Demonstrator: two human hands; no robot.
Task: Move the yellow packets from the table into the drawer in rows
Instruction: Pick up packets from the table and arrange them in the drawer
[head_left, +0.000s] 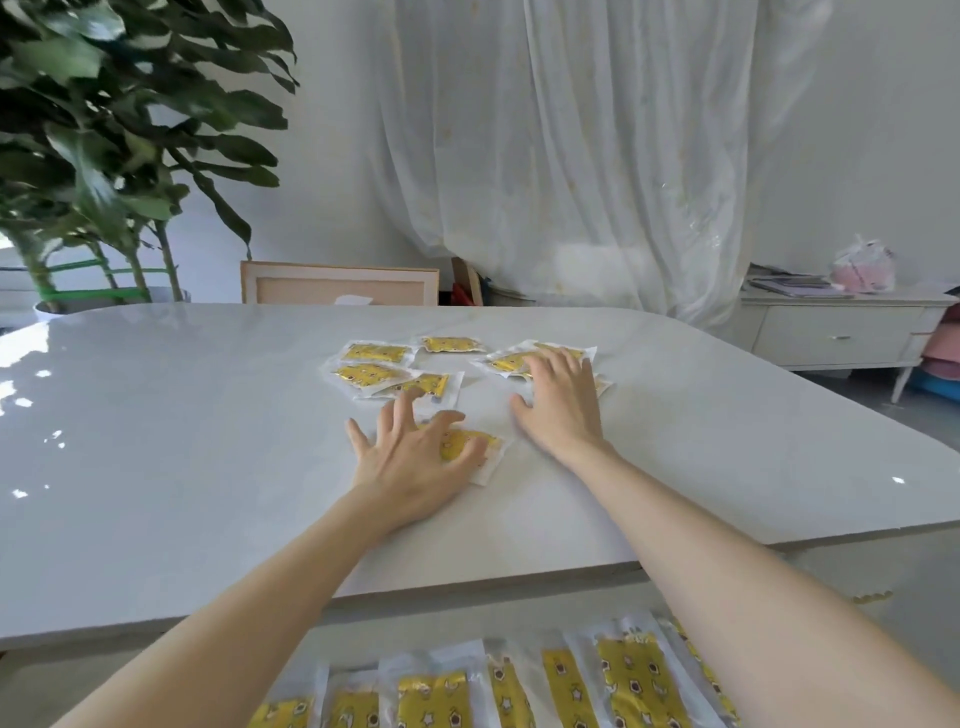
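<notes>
Left hand (415, 457) spread flat on near packet (467, 449) on tabletop (208, 441); right hand (561, 400) flat on far pile (519, 361). Nothing gripped. Packets look light, thin, slippery; pinch clear edge. Rows in drawer (524, 691).

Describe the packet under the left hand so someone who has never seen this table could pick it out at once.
Start at the white table, where loose yellow packets lie scattered near the middle. The nearest packet lies alone, closer to the front edge than the cluster behind it. It is the only one under the spread fingers of the left hand; the right hand rests on another group.
</notes>
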